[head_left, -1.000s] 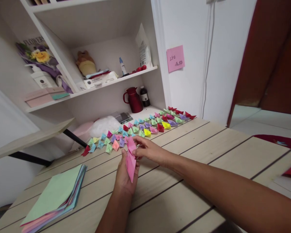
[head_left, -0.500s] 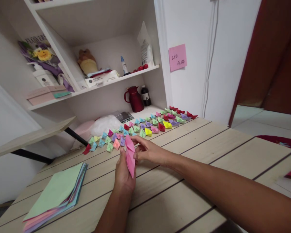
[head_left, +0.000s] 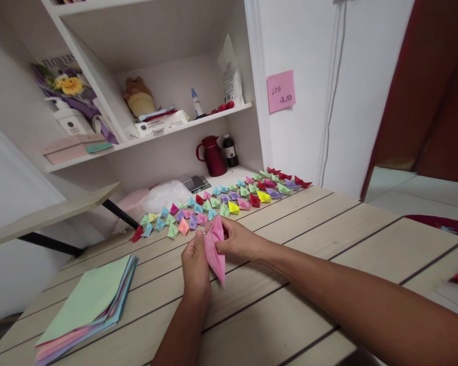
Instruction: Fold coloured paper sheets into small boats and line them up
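Note:
Between my two hands, above the wooden tabletop [head_left: 275, 315], is a folded pink paper boat [head_left: 216, 249], held on end with its tip pointing down. My left hand [head_left: 195, 262] grips its left edge, thumb up along the paper. From the right, my right hand [head_left: 238, 240] pinches the boat with thumb and fingers; some fingertips are hidden behind the paper. Just beyond my hands stand rows of small folded paper boats [head_left: 233, 207] in many colours.
A stack of coloured paper sheets [head_left: 87, 295], green on top, lies at the left. Behind the boats are a clear plastic bag [head_left: 168, 195], a red jug [head_left: 213, 156] and a dark bottle [head_left: 230, 151]. A raised wooden shelf [head_left: 53, 211] juts in at the left.
The pink paper boat has shifted slightly right and down, and its folds look more spread. Both hands still hold it, my left thumb now lower against its edge.

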Tool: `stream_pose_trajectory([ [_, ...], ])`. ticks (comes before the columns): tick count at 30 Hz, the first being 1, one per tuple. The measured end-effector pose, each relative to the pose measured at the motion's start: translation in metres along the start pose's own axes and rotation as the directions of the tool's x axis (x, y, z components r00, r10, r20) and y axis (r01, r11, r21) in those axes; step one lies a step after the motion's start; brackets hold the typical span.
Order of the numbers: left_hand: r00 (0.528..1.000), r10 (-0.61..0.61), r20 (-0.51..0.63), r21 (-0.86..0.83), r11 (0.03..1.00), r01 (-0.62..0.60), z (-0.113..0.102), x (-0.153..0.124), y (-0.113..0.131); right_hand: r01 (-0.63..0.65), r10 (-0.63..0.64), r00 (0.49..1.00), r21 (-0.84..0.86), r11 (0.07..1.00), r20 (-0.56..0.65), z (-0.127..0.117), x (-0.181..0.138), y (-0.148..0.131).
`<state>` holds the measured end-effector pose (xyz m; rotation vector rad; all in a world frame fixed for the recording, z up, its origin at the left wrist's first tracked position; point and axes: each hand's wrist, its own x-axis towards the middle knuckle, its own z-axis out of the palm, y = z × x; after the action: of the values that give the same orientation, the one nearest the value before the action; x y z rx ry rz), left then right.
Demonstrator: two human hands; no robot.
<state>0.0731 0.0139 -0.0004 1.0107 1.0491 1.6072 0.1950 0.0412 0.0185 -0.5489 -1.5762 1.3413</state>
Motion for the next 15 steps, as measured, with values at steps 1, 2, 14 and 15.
stream_pose_trajectory([
  [1, 1.000, 0.011, 0.004, 0.031, 0.999, -0.011, -0.001, 0.001, -0.001, -0.003, 0.002, 1.000, -0.045, 0.999, -0.010, 0.000, 0.001, 0.003],
  [2, 1.000, 0.025, 0.013, 0.080, 0.996, -0.026, -0.001, 0.001, -0.001, -0.010, 0.008, 1.000, -0.102, 0.995, -0.015, -0.001, 0.001, 0.005],
  [14, 0.977, 0.214, 0.021, 0.543, 0.818, -0.191, -0.030, 0.021, -0.004, -0.128, 0.124, 0.991, -0.642, 0.756, -0.051, -0.005, -0.004, 0.022],
  [15, 0.974, 0.227, 0.018, 0.556, 0.807, -0.198, -0.034, 0.022, -0.003, -0.122, 0.125, 0.991, -0.673, 0.729, -0.045, -0.003, -0.004, 0.022],
])
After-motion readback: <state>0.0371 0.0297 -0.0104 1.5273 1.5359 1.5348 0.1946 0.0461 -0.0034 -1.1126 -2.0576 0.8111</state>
